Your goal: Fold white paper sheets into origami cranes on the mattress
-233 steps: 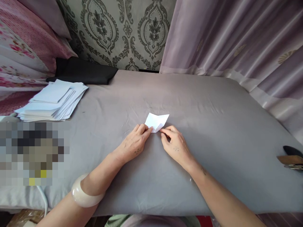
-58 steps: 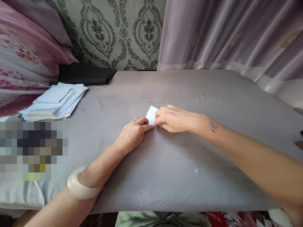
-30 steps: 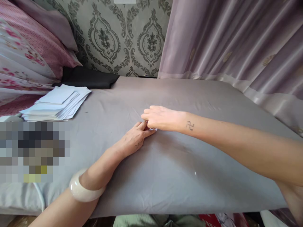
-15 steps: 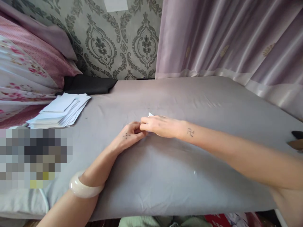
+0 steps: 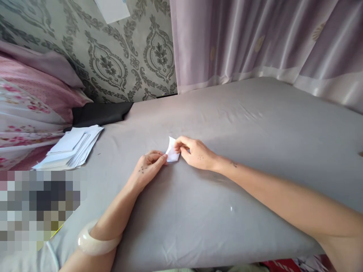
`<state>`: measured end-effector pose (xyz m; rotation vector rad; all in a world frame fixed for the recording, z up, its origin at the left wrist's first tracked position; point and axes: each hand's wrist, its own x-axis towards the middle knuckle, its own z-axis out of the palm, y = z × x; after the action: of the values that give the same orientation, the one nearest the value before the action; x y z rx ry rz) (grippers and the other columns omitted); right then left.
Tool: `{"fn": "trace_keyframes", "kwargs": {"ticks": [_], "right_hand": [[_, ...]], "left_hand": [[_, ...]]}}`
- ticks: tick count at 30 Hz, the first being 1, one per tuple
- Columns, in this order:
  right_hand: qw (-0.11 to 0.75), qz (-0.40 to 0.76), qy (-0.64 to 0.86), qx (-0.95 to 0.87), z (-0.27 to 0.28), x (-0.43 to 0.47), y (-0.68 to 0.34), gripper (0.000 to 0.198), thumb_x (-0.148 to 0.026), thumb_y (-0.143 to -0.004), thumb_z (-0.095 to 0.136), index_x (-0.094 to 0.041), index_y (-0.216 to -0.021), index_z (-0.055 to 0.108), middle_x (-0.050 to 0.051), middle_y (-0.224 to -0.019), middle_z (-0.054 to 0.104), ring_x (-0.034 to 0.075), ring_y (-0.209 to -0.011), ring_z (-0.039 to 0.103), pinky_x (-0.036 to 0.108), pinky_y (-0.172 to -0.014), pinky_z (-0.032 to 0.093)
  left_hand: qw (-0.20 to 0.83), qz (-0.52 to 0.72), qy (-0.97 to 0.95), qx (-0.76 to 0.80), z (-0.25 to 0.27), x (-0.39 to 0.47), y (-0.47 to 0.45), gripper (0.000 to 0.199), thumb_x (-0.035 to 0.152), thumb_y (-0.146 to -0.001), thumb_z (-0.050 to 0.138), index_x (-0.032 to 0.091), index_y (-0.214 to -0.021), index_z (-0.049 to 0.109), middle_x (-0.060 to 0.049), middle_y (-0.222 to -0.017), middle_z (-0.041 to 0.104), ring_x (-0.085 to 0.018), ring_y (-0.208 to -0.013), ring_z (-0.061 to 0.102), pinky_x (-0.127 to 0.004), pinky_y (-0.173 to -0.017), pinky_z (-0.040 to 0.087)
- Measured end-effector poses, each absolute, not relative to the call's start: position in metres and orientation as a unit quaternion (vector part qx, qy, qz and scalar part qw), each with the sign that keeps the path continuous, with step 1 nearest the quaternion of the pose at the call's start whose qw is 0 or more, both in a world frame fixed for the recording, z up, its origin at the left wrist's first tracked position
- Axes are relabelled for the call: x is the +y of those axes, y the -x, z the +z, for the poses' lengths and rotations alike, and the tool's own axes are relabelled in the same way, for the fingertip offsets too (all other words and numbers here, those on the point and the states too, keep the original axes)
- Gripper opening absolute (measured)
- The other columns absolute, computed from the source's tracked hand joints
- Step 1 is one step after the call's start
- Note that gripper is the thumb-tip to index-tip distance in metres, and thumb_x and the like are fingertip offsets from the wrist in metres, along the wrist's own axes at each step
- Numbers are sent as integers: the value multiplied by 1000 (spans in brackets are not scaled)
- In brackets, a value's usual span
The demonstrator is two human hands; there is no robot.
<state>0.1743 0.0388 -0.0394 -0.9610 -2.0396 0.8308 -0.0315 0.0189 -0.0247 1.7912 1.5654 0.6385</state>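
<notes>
A small piece of folded white paper [image 5: 172,153] stands between my two hands, just over the grey cloth surface. My left hand [image 5: 149,166] pinches its lower left edge between thumb and fingers; a pale bangle [image 5: 98,241] sits on that forearm. From the other side, my right hand [image 5: 195,153] has its fingertips closed on the right edge of the paper. The curled fingers of the right hand hide part of that edge.
A stack of white paper sheets [image 5: 70,149] lies at the left, in front of a folded black item [image 5: 102,114]. Grey cloth [image 5: 215,223] covers the surface. A lilac curtain [image 5: 241,41] hangs behind, and floral fabric [image 5: 25,109] hangs at the left.
My right hand has drawn back to the right from over the left fingers, so the white paper now shows between the hands. The view has tilted and shifted slightly.
</notes>
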Motion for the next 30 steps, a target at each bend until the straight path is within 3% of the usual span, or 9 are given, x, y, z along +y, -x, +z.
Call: {"fn": "trace_keyframes", "kwargs": {"ticks": [4,11,18,26,30], "right_hand": [[371,275,443,-768,-52,34,-182,32,0,-79,41,-18,-88,66,4,-96,67,13,-81,60,25,-77,44],[300,217,390,-843,-52,25,-183,45,0,-80,42,-23,-107,70,4,-105,65,16,-88,57,27,-74,42],[250,138,389,-876,-52,22,-181,36,2,-80,41,-18,-88,71,5,-100,64,17,-86,51,31,-73,38],[269,139,363,-881,-55,19,-177,38,0,-82,42,-17,-97,73,6,-101,66,19,-91,55,33,-80,44],[289,202,400,-846,-55,21,-176,39,0,-79,44,-18,-96,73,6,-103,66,18,-96,58,33,-86,46]], "left_hand": [[345,244,-649,633,-19,15,29,36,48,-80,57,19,-62,69,-3,-103,65,-23,-95,59,-30,-83,44],[340,255,-628,652,-25,16,32,34,51,-77,63,20,-63,70,-2,-108,61,-22,-99,58,-28,-81,41],[303,232,-649,658,-16,11,21,35,50,-78,63,20,-62,69,-1,-102,60,-17,-84,57,-26,-72,41],[303,236,-649,656,-19,13,23,34,47,-79,62,19,-61,67,-2,-103,60,-17,-86,59,-26,-72,43],[305,231,-658,648,-22,15,26,34,47,-80,61,19,-61,68,-2,-104,60,-18,-88,59,-26,-71,44]]}}
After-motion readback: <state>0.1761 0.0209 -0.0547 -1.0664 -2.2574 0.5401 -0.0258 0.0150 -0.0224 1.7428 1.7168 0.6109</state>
